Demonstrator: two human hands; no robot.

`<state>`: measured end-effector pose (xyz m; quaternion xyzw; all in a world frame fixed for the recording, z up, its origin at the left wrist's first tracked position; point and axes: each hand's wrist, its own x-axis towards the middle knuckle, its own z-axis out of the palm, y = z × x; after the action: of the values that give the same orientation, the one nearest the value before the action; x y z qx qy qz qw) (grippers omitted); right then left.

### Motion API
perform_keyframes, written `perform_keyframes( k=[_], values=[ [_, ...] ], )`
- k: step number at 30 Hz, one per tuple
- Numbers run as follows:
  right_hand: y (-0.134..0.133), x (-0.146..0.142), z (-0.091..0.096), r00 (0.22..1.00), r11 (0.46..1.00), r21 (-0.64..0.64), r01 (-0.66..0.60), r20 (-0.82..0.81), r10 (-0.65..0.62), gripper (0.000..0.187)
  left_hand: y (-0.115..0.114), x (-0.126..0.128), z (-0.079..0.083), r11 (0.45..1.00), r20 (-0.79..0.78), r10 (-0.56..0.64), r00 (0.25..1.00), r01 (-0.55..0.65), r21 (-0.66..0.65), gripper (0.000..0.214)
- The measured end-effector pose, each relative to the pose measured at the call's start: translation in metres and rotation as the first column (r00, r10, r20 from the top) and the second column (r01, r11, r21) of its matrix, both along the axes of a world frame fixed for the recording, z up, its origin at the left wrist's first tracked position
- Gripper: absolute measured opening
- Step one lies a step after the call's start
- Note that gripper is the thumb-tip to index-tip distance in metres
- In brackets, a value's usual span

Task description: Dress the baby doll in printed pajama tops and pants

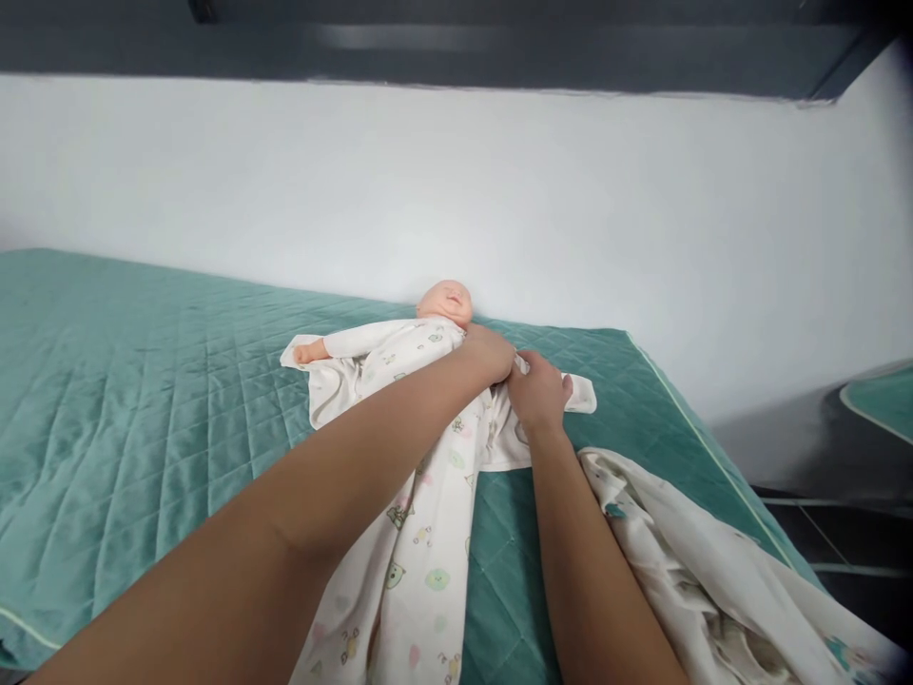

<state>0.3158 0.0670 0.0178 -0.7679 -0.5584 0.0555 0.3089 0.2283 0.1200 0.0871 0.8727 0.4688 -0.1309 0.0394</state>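
Observation:
A baby doll (448, 301) lies on its back on the green quilted mattress cover (206, 400), head toward the wall. White cloth printed with small animals, a baby garment (435, 533), covers its body and runs down toward me. Another white garment part (332, 392) is spread under the doll's bare-handed arm on the left. At the doll's shoulder on the right, my left hand (491, 354) is closed on the sleeve fabric. My right hand (538, 390) pinches the same sleeve beside it. The doll's arm on that side is hidden by my hands.
A crumpled white printed cloth (685, 542) lies to the right of my right forearm, near the mattress edge. Behind the doll stands a white wall (285, 181), with a dark beam (442, 48) overhead. Dark floor (820, 533) shows at the far right.

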Motion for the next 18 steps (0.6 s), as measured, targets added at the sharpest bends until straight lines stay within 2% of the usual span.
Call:
perform_keyframes(
  k=[5,10,18],
  values=[
    [0.0,0.0,0.001,1.0,1.0,-0.022,0.0,0.001,0.0,0.038,0.012,0.007,-0.008,0.998,-0.017,-0.001,1.0,0.0,-0.058,0.044],
    [-0.001,-0.001,0.003,1.0,0.999,-0.033,0.008,0.0,-0.008,0.038,0.015,0.005,-0.01,0.997,-0.019,-0.06,0.998,0.059,-0.052,0.043],
    [-0.004,0.007,0.007,0.992,0.998,0.022,0.065,-0.107,-0.063,0.04,0.004,-0.015,0.008,0.992,-0.02,-0.117,0.993,0.118,0.047,0.041]
  ],
)
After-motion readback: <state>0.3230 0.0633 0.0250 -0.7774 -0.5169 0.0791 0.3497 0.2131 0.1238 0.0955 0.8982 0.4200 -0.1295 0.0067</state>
